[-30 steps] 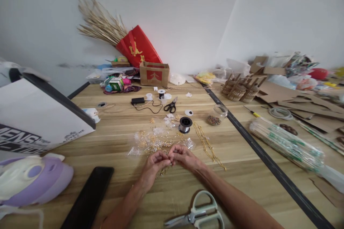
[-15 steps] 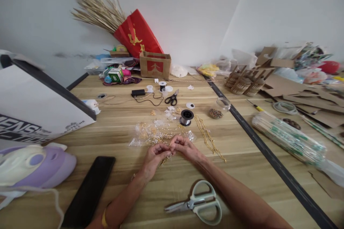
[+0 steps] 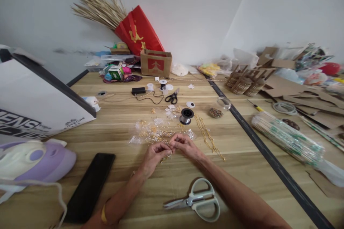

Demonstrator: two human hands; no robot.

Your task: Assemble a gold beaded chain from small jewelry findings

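My left hand (image 3: pixel 159 153) and my right hand (image 3: pixel 183 144) meet fingertip to fingertip low over the table, both closed in a pinch. A short gold beaded chain (image 3: pixel 162 161) shows beneath the left fingers, which grip it. Whatever the right fingertips pinch is too small to make out. Just beyond the hands lie small plastic bags and loose gold and silver beads (image 3: pixel 157 134). A spool of fine wire (image 3: pixel 187 116) stands behind the right hand, and a longer gold chain (image 3: pixel 207 134) lies to its right. Pale green scissors (image 3: pixel 201 200) rest between my forearms.
A black phone (image 3: pixel 90 188) and a purple-and-white appliance (image 3: pixel 45 161) lie at left, below a large white box (image 3: pixel 34 103). Black scissors (image 3: pixel 172 96) and a dish of brown beads (image 3: pixel 215 112) sit farther back. Wrapped sticks (image 3: pixel 288 137) and cardboard (image 3: pixel 309 93) occupy the right.
The hands keep the same pinch, with only slight finger movement. The whole view has shifted a little; nothing on the table has visibly been moved.
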